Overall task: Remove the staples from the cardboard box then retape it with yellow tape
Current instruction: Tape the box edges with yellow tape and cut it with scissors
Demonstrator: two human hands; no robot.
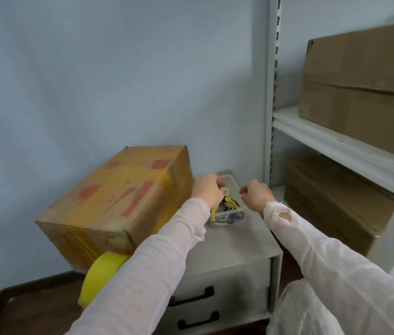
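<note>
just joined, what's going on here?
A person has both hands over a clear tray of tools on the grey drawer cabinet. The left hand and right hand are curled at its rim; what they grip is too blurred to tell. The cardboard box lies beside it with yellow tape on it, and a yellow tape roll shows by the left forearm.

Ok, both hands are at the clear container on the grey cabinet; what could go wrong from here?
1. The brown cardboard box with red markings seems to overhang the grey drawer cabinet's left side; a nudge could tip it.
2. The yellow tape roll by the left forearm may get knocked down.
3. The clear tool container could tip as the left hand and right hand work at it.
</note>
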